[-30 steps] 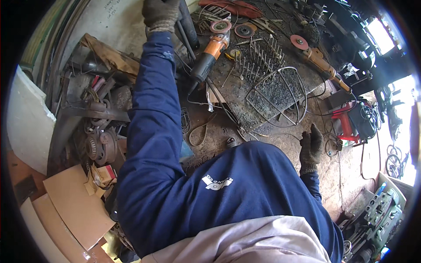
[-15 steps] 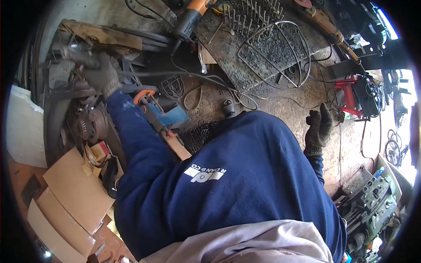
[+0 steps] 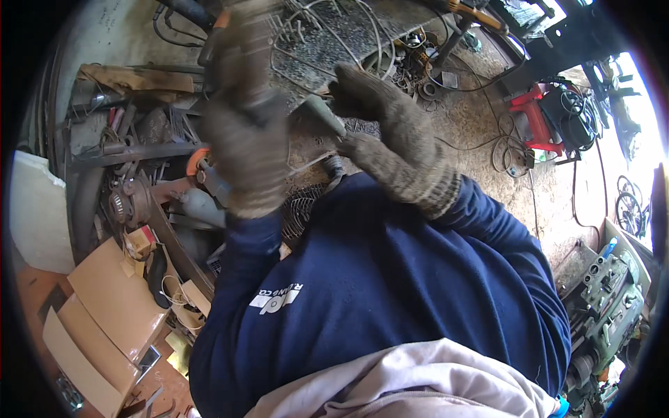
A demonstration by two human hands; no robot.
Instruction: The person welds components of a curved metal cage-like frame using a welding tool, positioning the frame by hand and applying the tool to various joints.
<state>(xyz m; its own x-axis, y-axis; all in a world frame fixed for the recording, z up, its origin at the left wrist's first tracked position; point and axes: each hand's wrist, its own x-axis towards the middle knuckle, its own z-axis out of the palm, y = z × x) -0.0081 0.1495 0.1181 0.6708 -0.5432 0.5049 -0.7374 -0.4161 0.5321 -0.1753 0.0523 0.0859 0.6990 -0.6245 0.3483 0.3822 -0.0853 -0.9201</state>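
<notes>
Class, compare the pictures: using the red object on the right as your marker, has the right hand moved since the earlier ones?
Yes: the right hand has moved left, away from the red object, toward the left hand.

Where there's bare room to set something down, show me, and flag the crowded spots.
Bare floor shows below the red stand, between dark cables; a smaller patch lies just right of the right hand, bordered by more cables. Crowded: the gritty bench, with its wire frame, and the person's left side, packed with scrap metal.
</notes>
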